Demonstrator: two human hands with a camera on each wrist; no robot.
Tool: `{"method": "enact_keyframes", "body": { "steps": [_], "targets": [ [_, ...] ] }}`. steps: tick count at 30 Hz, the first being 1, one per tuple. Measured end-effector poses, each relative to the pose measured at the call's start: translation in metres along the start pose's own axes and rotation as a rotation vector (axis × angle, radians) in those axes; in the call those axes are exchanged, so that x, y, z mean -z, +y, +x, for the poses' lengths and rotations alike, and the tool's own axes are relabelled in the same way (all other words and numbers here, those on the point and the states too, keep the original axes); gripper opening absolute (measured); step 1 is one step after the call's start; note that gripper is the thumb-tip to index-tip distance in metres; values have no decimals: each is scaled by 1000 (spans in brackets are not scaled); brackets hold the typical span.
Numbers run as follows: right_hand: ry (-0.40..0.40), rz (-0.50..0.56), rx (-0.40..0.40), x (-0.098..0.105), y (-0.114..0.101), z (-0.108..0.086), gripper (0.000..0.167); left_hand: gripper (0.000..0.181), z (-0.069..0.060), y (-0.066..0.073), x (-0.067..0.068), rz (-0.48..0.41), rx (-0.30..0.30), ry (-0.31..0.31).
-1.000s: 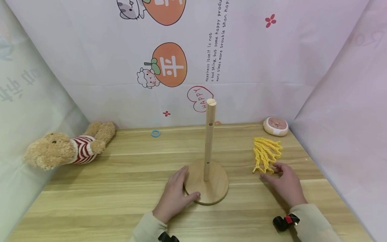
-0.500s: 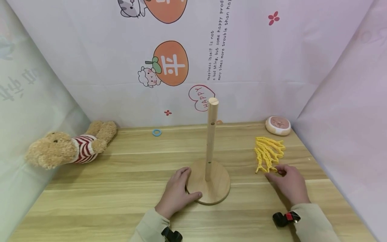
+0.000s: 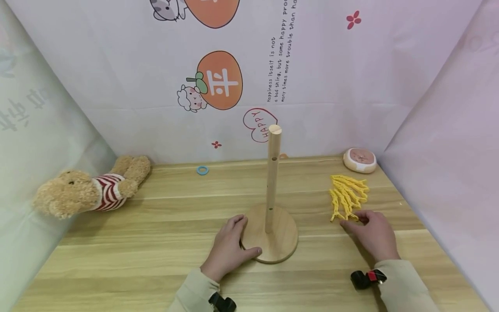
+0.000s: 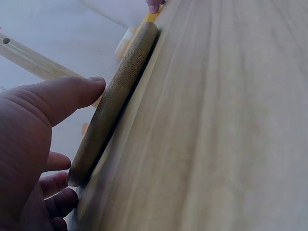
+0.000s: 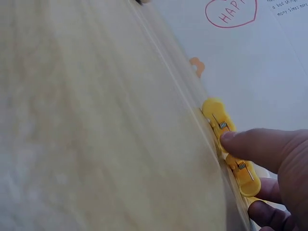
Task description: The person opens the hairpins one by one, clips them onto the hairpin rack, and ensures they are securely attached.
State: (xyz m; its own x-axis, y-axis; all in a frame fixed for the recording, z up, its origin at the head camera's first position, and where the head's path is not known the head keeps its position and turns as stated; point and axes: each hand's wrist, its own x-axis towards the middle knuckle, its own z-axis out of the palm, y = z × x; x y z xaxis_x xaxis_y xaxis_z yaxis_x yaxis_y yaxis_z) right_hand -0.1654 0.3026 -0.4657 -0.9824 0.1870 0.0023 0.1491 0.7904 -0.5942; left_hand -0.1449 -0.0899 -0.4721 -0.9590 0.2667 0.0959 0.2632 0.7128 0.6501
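Observation:
A wooden stand with an upright pole and a round base stands mid-table. My left hand holds the left side of that base, thumb over its near edge and fingers at its far left rim. In the left wrist view, the left thumb lies against the base and the other fingers sit by its lower end. Yellow clothes pegs lie side by side at the right. My right hand pinches the nearest peg; in the right wrist view its thumb presses beside the spring of a peg.
A teddy bear in a striped top lies at the left. A blue ring is near the back edge, and a round pink-and-white object sits in the back right corner. Printed cloth hangs around the back and sides.

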Motion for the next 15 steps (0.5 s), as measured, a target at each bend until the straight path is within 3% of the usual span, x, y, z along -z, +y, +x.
{"method": "enact_keyframes", "body": {
  "steps": [9,15],
  "targets": [
    [8,2,-6,0,0,1,77,92,-1,1,1,1,2,-2],
    [58,24,-9,-1,3,0,67,93,-1,0,1,14,-3,-9]
  ]
}}
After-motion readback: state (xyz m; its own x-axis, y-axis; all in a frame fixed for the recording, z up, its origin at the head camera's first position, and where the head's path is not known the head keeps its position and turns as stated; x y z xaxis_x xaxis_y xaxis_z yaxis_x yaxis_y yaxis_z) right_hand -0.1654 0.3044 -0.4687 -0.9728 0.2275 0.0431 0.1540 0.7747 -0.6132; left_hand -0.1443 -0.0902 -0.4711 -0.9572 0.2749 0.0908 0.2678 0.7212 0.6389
